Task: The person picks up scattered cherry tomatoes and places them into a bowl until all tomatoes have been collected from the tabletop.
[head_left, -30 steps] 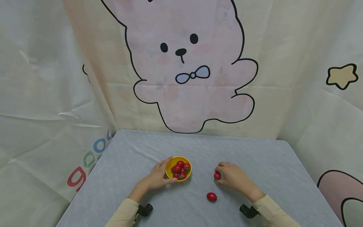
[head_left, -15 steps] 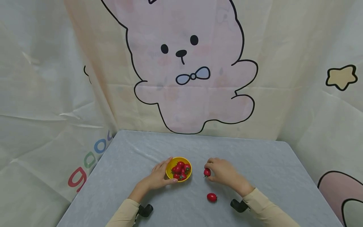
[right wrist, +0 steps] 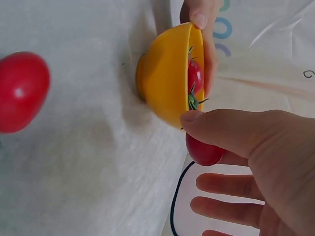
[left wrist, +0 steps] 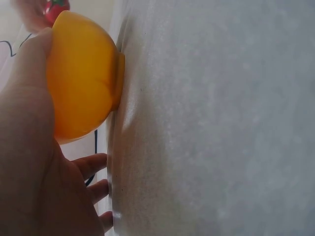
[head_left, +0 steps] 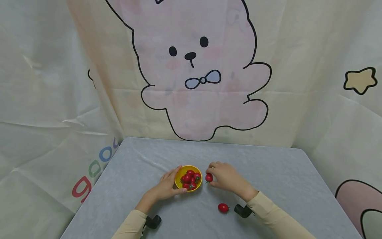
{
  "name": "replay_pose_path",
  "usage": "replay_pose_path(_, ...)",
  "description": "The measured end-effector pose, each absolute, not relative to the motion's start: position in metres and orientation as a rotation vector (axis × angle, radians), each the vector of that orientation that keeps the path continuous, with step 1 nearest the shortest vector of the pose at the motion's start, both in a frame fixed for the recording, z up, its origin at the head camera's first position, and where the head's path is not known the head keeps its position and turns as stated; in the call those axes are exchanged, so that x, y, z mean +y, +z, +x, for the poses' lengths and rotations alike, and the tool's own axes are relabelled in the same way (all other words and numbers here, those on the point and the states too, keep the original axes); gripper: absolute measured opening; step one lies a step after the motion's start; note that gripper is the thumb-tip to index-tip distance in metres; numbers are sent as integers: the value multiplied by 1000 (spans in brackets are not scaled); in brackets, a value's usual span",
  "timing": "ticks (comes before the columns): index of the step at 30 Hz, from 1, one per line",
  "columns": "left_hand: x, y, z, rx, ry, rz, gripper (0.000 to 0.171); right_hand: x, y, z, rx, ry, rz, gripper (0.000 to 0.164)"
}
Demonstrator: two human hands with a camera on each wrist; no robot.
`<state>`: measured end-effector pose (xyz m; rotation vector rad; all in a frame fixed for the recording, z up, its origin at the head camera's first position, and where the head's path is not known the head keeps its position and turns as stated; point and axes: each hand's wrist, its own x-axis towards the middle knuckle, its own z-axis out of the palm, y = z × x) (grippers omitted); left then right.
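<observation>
A small yellow bowl (head_left: 178,179) with several red cherry tomatoes (head_left: 187,178) inside stands on the table. My left hand (head_left: 163,188) grips it from the left, thumb at the near rim and fingers along the far side. Just right of the bowl, my right hand (head_left: 229,179) pinches one cherry tomato (head_left: 209,178) between thumb and fingers. In the right wrist view this held tomato (right wrist: 204,150) is close to the rim, its other fingers spread. Another cherry tomato (head_left: 222,208) lies on the table, nearer to me than the right hand.
A pale blue-grey cloth covers the table (head_left: 143,151). Behind it hangs a curtain (head_left: 286,83) printed with a pink bear. Each wrist wears a black camera mount, such as the right one (head_left: 243,211) close to the loose tomato.
My right hand has moved left with the pinched tomato, from well right of the bowl to beside its rim. The left hand, the bowl and the loose tomato have stayed in place.
</observation>
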<state>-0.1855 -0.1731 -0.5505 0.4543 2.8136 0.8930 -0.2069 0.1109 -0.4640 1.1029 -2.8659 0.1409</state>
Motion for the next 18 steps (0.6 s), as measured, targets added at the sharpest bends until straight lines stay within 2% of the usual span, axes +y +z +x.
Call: replay_pose_path(18,-173,-550,-186,2807,924,460,103,80,-455,-214,-2786,77,1220,38)
